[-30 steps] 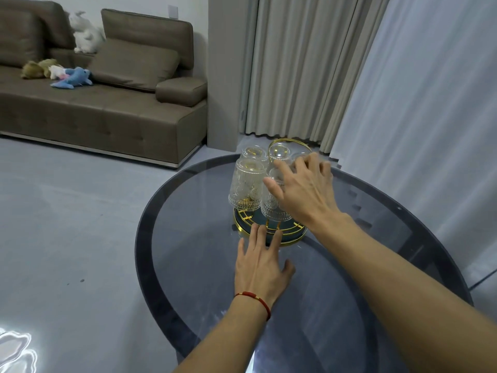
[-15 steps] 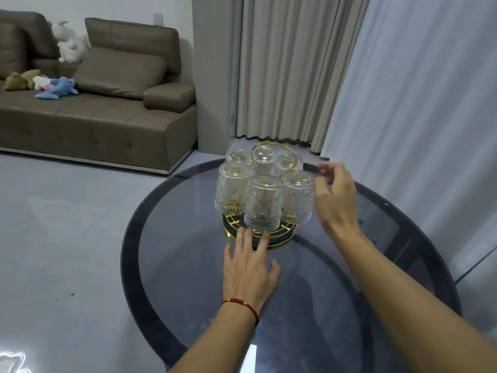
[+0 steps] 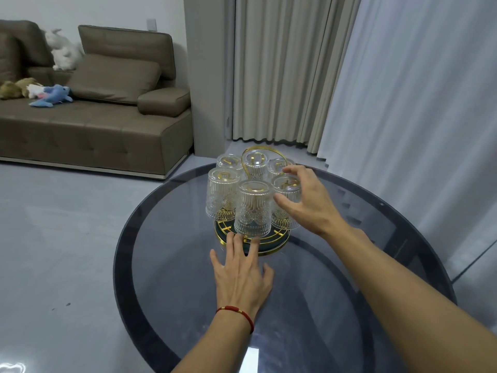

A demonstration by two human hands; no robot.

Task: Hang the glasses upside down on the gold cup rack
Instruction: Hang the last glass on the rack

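Glasses (image 3: 252, 208): six, hung upside down on the gold cup rack (image 3: 271, 242), mid desk (image 3: 336, 305).
Right hand (image 3: 309, 203): curled around the near-right glass (image 3: 289, 188), fingers spread.
Left hand (image 3: 242, 275): laid flat, fingertips at the rack's near rim.

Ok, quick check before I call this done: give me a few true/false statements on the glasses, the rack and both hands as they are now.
1. Six glasses sit upside down on the gold cup rack. True.
2. The left hand is lifting a glass off the rack. False: it lies flat on the glass table, fingertips at the rack's base.
3. The right hand is at the front right glass. True.
4. One glass lies on its side on the table. False: none is off the rack.
5. The left wrist wears a red bracelet. True.
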